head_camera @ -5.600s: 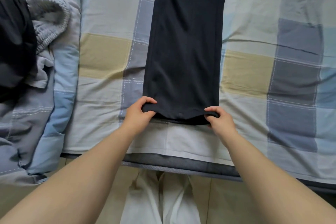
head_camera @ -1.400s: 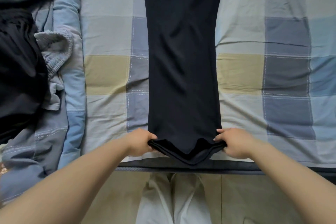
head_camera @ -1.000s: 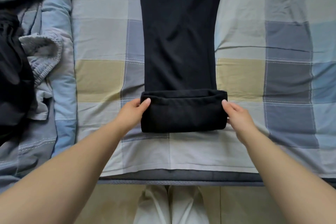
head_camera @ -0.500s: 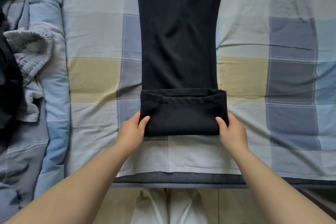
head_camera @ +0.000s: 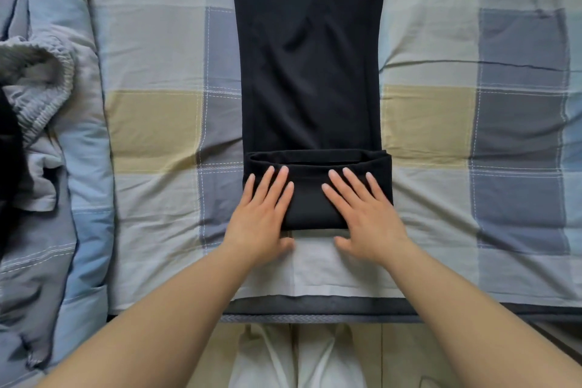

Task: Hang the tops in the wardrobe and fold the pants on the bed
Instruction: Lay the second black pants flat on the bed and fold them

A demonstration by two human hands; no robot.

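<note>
Black pants [head_camera: 310,66] lie lengthwise on the checked bed sheet [head_camera: 157,129], running away from me out of the top of the view. Their near end is folded over once into a flat band [head_camera: 315,195]. My left hand [head_camera: 263,217] lies flat on the left part of that band, fingers spread. My right hand [head_camera: 362,214] lies flat on the right part, fingers spread too. Neither hand grips the cloth. The waist end of the pants is out of view.
A blue-grey quilt [head_camera: 82,167] is bunched along the left side. On it lie a grey garment with an elastic waistband [head_camera: 37,82] and a black garment [head_camera: 9,148]. The bed's near edge [head_camera: 315,309] runs below my hands, with floor beneath.
My hands gripped the hem, folded it away from me onto the legs, held the fold's sides, and have now moved on top of it, palms down.
</note>
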